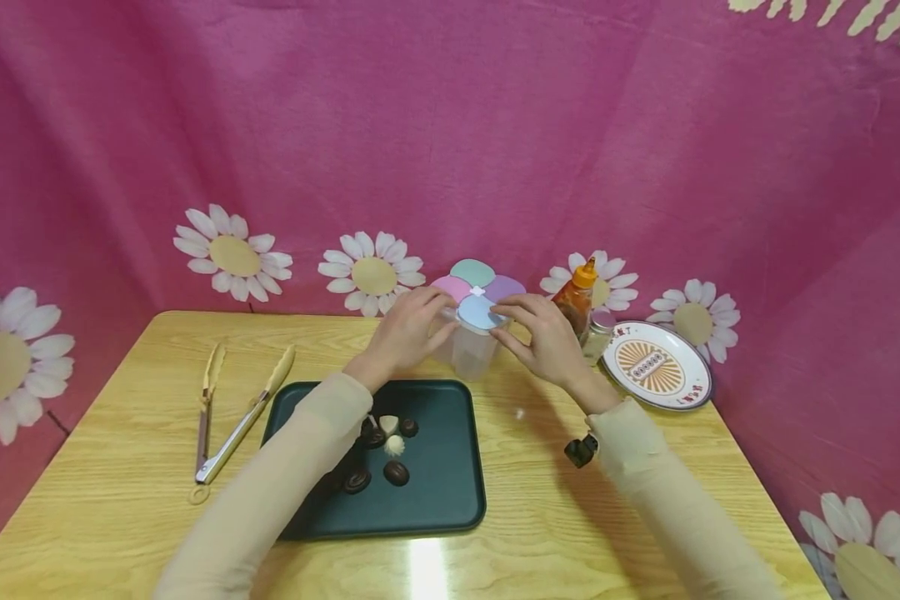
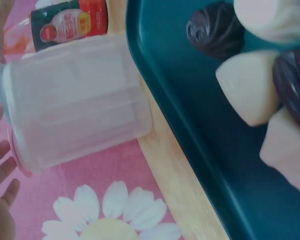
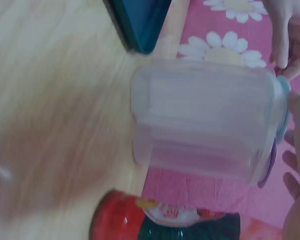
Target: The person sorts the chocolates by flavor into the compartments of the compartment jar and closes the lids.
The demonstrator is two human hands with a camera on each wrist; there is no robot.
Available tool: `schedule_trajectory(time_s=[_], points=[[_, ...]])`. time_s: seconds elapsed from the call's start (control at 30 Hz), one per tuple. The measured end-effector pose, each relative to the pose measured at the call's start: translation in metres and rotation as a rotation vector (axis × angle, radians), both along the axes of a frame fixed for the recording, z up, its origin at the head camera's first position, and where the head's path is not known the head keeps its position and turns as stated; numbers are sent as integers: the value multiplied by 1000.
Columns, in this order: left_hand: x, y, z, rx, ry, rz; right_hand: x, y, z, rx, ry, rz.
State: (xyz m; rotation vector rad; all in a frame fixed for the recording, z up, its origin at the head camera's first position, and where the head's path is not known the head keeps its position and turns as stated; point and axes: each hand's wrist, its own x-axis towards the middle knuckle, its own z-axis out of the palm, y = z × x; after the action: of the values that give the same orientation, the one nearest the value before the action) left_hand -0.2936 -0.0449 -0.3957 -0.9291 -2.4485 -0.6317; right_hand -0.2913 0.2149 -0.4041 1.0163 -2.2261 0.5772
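Note:
A translucent storage container (image 1: 472,354) with petal-shaped lids in green, pink, purple and blue stands upright on the table. Its blue lid (image 1: 482,312) faces the person. My left hand (image 1: 412,325) is at the left side of the lids, its thumb by the blue lid's edge and its fingers spread near the pink lid (image 2: 17,152). From the other side, my right hand (image 1: 543,337) touches the blue lid with its fingertips, the thumb low at the rim. The fingers of both hands look fairly straight. The container's clear walls (image 3: 205,120) show in both wrist views.
Left of the container's front lies a dark tray (image 1: 442,492) with several dark and white chocolates (image 1: 396,473). Tongs (image 1: 232,433) lie spread at the left. A sauce bottle (image 1: 576,296), a small jar (image 1: 597,337) and a patterned plate (image 1: 658,365) stand at the right.

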Motion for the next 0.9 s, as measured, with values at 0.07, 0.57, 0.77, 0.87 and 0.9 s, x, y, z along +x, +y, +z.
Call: schedule_trajectory(time_s=[0.07,0.57,0.77,0.87,0.9], points=[[1,4,-1,4,20,-15,-4,3,2,17,-13,27],[-2,18,-4,-29,16,0,-16,3,0,13,-70,29],[-2,17,-5,-9,23,-9,-16,2,-1,23,-72,0],[-2,17,-6,2,32,-13,-17,1,-1,23,-67,-6],[-3,17,-7,4,32,-13,-17,1,-2,22,-62,-5]])
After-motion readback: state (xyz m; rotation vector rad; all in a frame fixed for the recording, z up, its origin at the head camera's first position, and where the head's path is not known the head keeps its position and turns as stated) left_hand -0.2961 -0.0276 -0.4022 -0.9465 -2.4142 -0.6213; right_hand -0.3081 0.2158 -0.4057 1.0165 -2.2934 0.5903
